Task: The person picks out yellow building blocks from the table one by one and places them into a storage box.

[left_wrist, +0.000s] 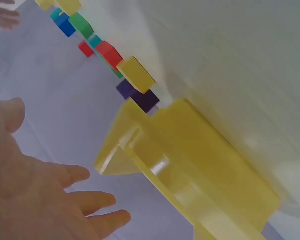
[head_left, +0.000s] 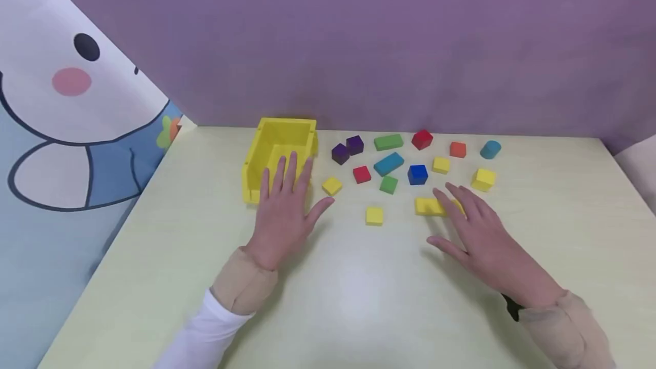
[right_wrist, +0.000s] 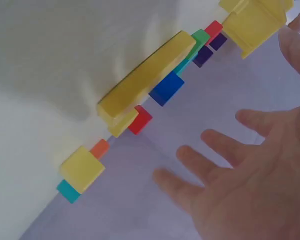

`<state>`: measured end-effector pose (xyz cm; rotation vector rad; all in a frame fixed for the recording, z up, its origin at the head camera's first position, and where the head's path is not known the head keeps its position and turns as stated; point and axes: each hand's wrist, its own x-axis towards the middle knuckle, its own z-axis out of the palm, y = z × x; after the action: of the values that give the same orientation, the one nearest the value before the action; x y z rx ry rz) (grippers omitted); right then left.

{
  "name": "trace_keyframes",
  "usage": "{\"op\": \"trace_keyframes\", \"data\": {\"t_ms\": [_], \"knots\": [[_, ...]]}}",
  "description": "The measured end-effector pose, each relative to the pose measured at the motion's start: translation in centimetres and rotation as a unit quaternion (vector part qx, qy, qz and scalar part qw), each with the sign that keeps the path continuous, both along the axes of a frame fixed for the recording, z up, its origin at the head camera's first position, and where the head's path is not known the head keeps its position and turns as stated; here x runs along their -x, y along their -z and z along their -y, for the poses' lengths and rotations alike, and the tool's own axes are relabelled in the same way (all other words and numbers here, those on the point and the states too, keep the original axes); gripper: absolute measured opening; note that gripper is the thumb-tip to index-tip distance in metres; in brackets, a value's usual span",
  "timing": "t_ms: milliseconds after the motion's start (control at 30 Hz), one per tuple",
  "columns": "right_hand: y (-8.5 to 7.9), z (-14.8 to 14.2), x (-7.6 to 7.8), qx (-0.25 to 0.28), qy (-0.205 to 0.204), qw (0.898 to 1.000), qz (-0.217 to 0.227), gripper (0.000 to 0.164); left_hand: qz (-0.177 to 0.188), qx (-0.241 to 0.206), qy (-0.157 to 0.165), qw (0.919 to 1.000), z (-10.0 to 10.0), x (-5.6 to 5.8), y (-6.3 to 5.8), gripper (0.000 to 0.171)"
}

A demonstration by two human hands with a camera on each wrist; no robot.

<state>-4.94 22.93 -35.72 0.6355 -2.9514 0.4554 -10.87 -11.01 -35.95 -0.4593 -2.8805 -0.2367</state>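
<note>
My left hand (head_left: 283,215), palm down with spread fingers, hovers before a yellow open bin (head_left: 253,155), its fingertips overlapping the bin in the head view. The left wrist view shows this bin (left_wrist: 215,165) apart from the fingers. My right hand (head_left: 476,238) is held over the table with fingers extended, holding nothing. Under its fingertips lies a long yellow block (head_left: 428,206), partly hidden by them in the head view. Nearby are a yellow cube (head_left: 484,179), a blue cube (head_left: 417,175) and a flat yellow square block (head_left: 374,216).
More blocks spread right of the bin: purple cubes (head_left: 340,154), a green block (head_left: 388,142), a light blue block (head_left: 389,164), red blocks (head_left: 422,139), an orange block (head_left: 458,150) and a blue cylinder (head_left: 490,150). A purple backdrop (head_left: 359,44) rises behind the table (head_left: 348,300).
</note>
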Motion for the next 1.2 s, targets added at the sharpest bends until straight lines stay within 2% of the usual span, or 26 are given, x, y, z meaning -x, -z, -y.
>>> {"op": "trace_keyframes", "data": {"t_ms": [167, 567, 800, 933, 1067, 1200], "knots": [[0.9, -0.5, 0.7, 0.008, -0.012, 1.000, 0.022, 0.076, 0.010, -0.018, -0.005, 0.9998, 0.9, 1.2, 0.0, 0.078], [2.2, -1.2, 2.2, -0.011, -0.014, 0.993, 0.115, 0.072, 0.047, -0.070, -0.039, 0.9956, 4.3, 4.0, -0.4, 0.079], [2.0, -1.5, 2.2, -0.035, -0.019, 0.995, 0.094, 0.069, 0.043, -0.096, -0.044, 0.9935, 5.7, 5.9, -0.8, 0.082], [1.7, -1.5, 2.6, -0.029, -0.021, 0.995, 0.090, 0.065, 0.040, -0.092, -0.058, 0.9932, 6.3, 6.8, -0.7, 0.085], [1.7, -1.3, 3.2, -0.029, -0.024, 0.996, 0.083, 0.057, 0.057, -0.097, -0.075, 0.9907, 7.0, 7.1, -0.4, 0.079], [1.9, -1.3, 3.8, -0.042, -0.021, 0.997, 0.060, 0.052, 0.047, -0.104, -0.074, 0.9907, 7.3, 7.1, 0.1, 0.066]]}}
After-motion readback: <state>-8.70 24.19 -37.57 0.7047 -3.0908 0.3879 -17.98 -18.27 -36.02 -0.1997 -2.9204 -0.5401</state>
